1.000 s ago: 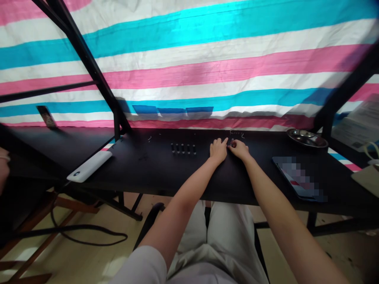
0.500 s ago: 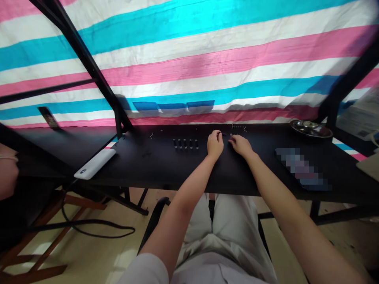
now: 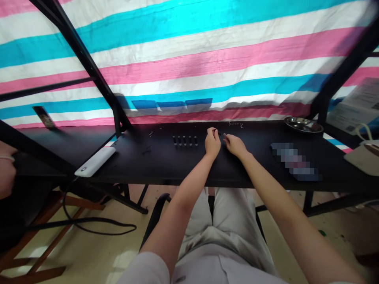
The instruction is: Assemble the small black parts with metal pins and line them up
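My left hand (image 3: pixel 212 142) is closed above the black table (image 3: pixel 154 165), with a small dark cylinder (image 3: pixel 219 133) pinched at its fingertips. Close by on its right, my right hand (image 3: pixel 236 145) is also closed, thumb and finger pressed around a tiny whitish piece (image 3: pixel 224 134) too small to name. A narrow gap separates the two hands. Left of them, several short black cylinders with pale ends (image 3: pixel 184 141) stand in a row. Behind my hands, tiny pale bits (image 3: pixel 235 124) lie along the table's far side.
A shiny metal dish (image 3: pixel 303 125) sits at the back right, with a blurred-out flat object (image 3: pixel 296 162) in front of it. A white device (image 3: pixel 95 161) with a black cable lies at the left edge. Another person's hand (image 3: pixel 6 173) shows far left; striped sheeting (image 3: pixel 189 67) hangs behind.
The view has shifted slightly. My right hand has come a little nearer to my left hand; both keep their pinch. The row of cylinders stays the same.
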The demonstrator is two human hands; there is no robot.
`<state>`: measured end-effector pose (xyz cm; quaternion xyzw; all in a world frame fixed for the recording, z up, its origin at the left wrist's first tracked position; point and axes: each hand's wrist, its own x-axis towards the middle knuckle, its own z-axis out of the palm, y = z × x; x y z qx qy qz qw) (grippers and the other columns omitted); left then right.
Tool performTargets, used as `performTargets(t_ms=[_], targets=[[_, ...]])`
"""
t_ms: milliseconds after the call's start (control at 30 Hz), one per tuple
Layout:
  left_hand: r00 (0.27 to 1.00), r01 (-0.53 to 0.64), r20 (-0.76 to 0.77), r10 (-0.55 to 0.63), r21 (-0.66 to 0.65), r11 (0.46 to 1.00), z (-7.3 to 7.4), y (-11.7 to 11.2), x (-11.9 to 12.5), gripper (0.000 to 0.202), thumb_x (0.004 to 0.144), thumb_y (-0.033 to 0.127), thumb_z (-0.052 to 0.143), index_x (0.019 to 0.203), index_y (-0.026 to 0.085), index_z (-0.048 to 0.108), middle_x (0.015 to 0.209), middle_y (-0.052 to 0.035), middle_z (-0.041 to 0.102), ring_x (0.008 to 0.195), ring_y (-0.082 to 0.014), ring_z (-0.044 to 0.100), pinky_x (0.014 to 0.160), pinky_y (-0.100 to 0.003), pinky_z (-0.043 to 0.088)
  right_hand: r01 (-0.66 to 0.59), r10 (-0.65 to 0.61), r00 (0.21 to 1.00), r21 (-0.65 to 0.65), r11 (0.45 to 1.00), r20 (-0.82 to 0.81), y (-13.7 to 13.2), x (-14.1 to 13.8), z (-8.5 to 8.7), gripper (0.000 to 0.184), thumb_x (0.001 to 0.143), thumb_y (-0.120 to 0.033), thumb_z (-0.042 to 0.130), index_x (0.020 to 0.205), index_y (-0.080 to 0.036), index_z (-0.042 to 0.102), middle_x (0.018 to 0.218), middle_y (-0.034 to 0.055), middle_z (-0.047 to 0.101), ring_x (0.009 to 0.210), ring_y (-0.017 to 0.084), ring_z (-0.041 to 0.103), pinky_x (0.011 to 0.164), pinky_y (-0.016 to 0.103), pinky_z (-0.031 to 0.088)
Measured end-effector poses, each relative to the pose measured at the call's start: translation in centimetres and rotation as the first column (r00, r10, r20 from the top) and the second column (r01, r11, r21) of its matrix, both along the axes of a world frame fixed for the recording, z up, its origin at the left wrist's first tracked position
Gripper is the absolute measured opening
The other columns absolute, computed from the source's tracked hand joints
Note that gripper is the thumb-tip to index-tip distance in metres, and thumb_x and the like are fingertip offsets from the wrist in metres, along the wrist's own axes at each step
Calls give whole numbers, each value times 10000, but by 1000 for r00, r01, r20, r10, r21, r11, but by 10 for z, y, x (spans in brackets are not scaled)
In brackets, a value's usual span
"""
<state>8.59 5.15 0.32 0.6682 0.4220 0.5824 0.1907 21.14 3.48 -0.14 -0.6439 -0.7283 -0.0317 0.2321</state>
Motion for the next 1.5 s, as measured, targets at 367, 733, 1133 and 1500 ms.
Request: performTargets(t_ms=[367,733,1133,1500], targets=[[988,92,-127,-85,52,994,3,-7,0,146,905,268,416,998,201,507,870,-56,628,853,-173,598,782,-288,441,14,-11,998,-41,999,69,-3,-3,1,212,885,-280,388,903,-182,575,920,110,662,762,208,602,614,284,347],[945,116,-320,-68,131,985,3,-8,-3,128,870,249,475,924,195,579,854,-46,619,823,-166,538,759,-278,434,40,-39,997,-1,999,-65,-5,-4,4,227,875,-301,396,958,-168,560,889,120,654,743,211,595,614,275,365],[970,57,-245,2,235,970,11,-10,-19,245,891,339,447,1026,172,564,884,-62,626,804,-156,541,756,-289,449,-175,233,903,185,967,-361,-2,-8,2,212,844,-363,438,833,-187,558,736,55,610,630,164,528,606,267,380],[999,-10,-36,22,316,949,33,-18,-109,313,935,320,319,816,166,564,676,-20,554,647,-111,531,651,-241,425,-375,316,801,-15,927,-508,12,-55,-4,152,760,-283,578,852,-180,642,713,5,622,635,124,531,654,254,414]])
